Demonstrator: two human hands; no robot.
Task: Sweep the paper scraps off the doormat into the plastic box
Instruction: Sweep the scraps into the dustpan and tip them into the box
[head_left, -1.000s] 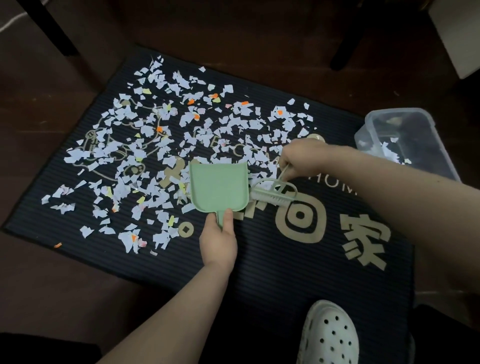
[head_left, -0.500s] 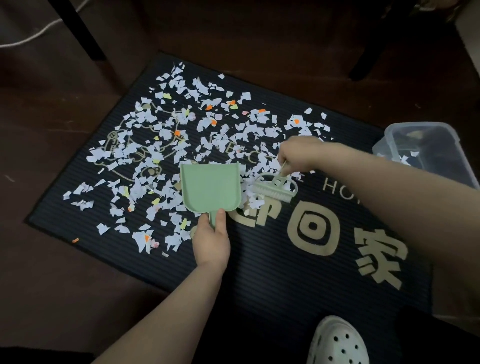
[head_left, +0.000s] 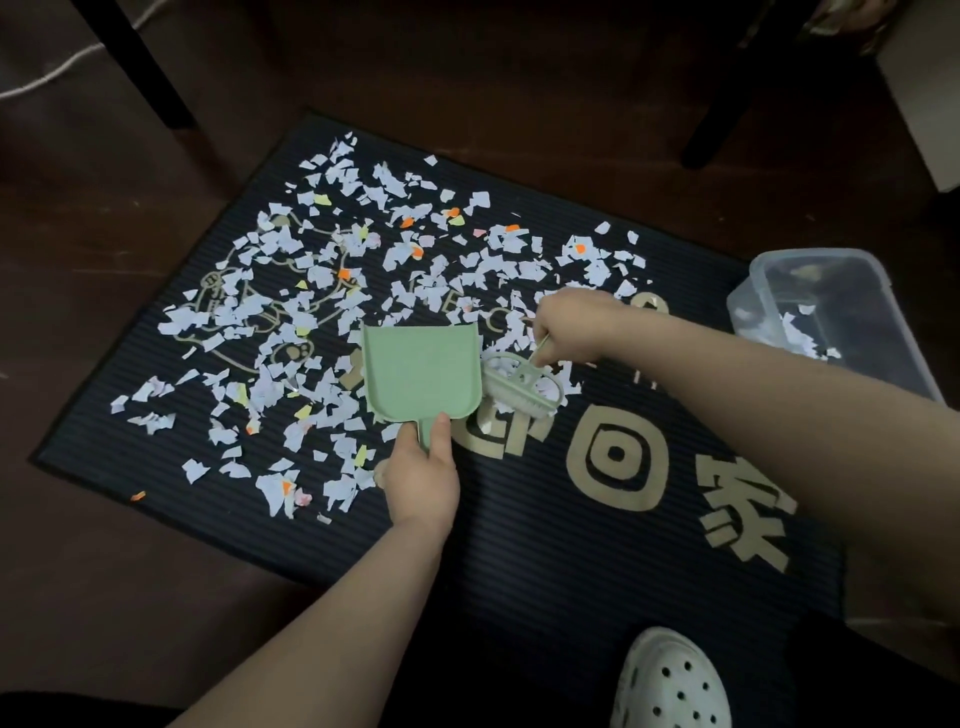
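A dark ribbed doormat with gold characters lies on the floor. Its left and far half is strewn with paper scraps, mostly pale blue with some orange and yellow. My left hand grips the handle of a green dustpan that lies flat on the mat, its open edge facing away from me. My right hand pinches the thin handle of a small green brush, whose bristles touch the mat at the pan's right side. A clear plastic box at the mat's right edge holds a few scraps.
Dark wooden floor surrounds the mat. Black furniture legs stand at the far left and another at the far right. A white perforated clog rests on the mat's near edge. One orange scrap lies off the mat at left.
The brush has slid left and nearer, up against the dustpan's right side. The dustpan stays in my left hand on the mat. The camera has shifted, moving the scene rightward in view.
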